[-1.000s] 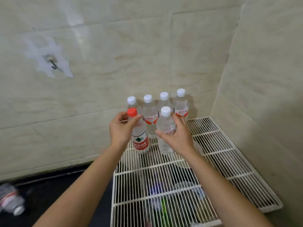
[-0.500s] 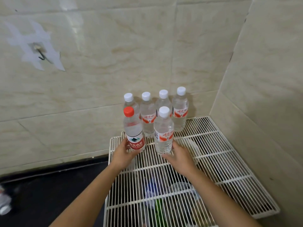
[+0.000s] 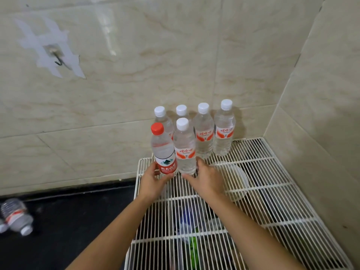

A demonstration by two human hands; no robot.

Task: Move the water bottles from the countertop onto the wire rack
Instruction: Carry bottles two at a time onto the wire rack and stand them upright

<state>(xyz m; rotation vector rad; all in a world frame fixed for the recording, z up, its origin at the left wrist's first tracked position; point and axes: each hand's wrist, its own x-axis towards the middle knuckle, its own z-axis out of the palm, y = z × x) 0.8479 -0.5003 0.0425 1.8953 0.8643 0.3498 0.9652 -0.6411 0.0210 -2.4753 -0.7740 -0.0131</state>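
Head: left hand (image 3: 153, 182) grips red-capped bottle (image 3: 162, 149), right hand (image 3: 208, 178) grips front white-capped bottle (image 3: 185, 147).

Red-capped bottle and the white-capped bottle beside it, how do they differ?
The red-capped bottle wears a white-and-red label with a green emblem; the front white-capped bottle wears a clear one with orange bands. The left hand holds the red-capped bottle, the right hand the front white-capped bottle. Both stand upright on the wire rack.
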